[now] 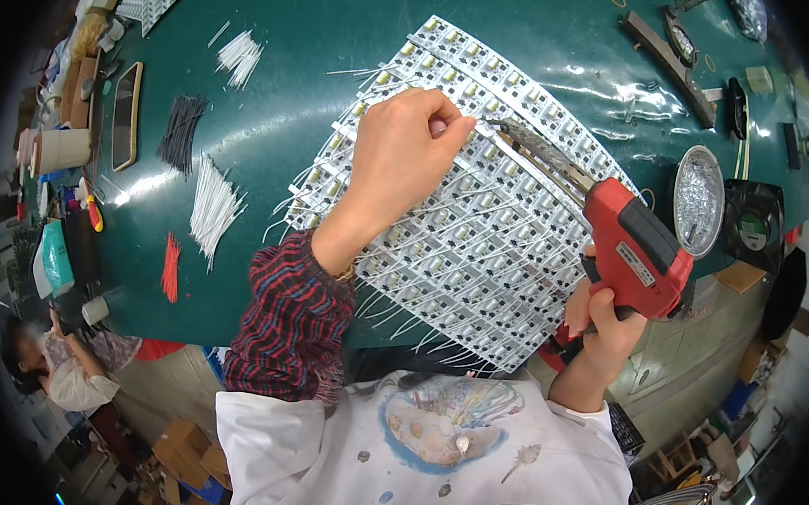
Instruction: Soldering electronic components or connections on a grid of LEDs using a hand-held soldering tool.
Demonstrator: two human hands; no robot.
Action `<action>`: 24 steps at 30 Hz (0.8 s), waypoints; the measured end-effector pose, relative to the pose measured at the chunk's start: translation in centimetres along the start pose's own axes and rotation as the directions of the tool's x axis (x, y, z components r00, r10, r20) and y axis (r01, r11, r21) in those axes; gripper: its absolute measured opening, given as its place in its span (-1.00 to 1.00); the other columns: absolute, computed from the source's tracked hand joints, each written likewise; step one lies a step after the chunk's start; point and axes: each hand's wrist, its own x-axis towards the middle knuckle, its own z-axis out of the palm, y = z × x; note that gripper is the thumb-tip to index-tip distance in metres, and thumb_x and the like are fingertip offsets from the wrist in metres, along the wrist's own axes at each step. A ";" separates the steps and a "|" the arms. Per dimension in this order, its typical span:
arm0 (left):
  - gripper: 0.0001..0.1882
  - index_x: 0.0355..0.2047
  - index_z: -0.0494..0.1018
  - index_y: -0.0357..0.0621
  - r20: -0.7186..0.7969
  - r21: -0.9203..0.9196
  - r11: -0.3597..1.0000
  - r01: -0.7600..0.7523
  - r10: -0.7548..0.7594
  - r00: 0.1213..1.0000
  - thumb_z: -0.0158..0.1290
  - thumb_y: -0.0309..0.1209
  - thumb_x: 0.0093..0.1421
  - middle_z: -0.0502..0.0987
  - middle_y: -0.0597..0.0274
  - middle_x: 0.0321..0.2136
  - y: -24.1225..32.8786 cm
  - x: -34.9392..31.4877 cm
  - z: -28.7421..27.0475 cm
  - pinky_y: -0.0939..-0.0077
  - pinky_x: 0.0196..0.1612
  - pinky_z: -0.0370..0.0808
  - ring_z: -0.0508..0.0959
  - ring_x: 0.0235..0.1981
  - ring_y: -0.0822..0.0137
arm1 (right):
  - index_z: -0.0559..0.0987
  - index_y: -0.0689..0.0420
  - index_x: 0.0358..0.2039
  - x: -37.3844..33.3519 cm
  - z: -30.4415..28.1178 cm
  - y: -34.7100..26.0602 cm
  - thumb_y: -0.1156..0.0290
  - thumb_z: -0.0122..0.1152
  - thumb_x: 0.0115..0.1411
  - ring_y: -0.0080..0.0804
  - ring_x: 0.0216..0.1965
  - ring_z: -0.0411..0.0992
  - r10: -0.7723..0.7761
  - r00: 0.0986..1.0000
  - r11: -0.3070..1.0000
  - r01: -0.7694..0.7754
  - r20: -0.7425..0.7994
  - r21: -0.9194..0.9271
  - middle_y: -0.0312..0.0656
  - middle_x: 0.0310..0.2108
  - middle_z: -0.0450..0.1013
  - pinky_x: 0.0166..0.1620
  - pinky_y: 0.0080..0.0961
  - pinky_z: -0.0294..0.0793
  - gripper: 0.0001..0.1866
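Observation:
A large panel of small white circuit boards (508,299) lies tilted on the green table in front of me. Thin white wires stick out from many of its boards, with several hanging over the near edge. My left hand (401,147) is over the panel's upper part, thumb and forefinger pinched together; whatever is between them is too small to make out. In my right hand (606,329) is a red and black soldering gun (641,242), gripped by its handle. Its long metal tip points to the upper left, ending close beside my left fingertips.
Bundles of cut wires lie on the left: white (213,208), black (183,133) and red (170,268). A phone (126,114) lies beyond them. On the right are a round foil-lined dish (698,202) and a black fan (755,225). Another person (69,363) is at the lower left.

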 end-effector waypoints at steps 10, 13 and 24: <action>-0.82 -0.54 0.51 -0.27 -0.007 0.024 0.999 -0.035 0.035 0.999 0.16 -0.37 0.01 0.45 0.33 -0.71 -0.3 -0.1 0.0 0.66 -0.60 0.26 0.34 -0.68 0.60 | 0.22 0.42 0.00 -0.1 -0.6 0.5 0.49 0.12 0.14 -0.58 -0.79 0.22 0.007 1.000 0.999 -0.008 0.010 0.050 -0.21 -0.71 0.30 -0.70 -0.66 0.18 -0.53; -0.81 -0.54 0.51 -0.27 -0.004 0.028 0.999 -0.037 0.037 0.999 0.16 -0.37 0.00 0.45 0.32 -0.70 -0.3 -0.1 0.0 0.66 -0.59 0.26 0.35 -0.67 0.59 | 0.22 0.42 0.00 -0.2 -0.6 0.5 0.47 0.13 0.13 -0.57 -0.79 0.21 -0.015 1.000 0.997 0.015 0.001 0.072 -0.20 -0.69 0.31 -0.70 -0.66 0.19 -0.52; -0.82 -0.58 0.48 -0.24 -0.024 0.047 0.998 -0.039 0.040 0.999 0.16 -0.36 -0.02 0.43 0.23 -0.69 -0.1 -0.2 0.0 0.50 -0.55 0.31 0.39 -0.65 0.38 | 0.23 0.38 -0.03 -3.8 -3.3 -0.8 0.31 0.14 0.13 -0.53 -0.78 0.25 -0.223 0.954 0.973 0.231 -0.203 0.018 -0.11 -0.64 0.36 -0.66 -0.60 0.27 -0.49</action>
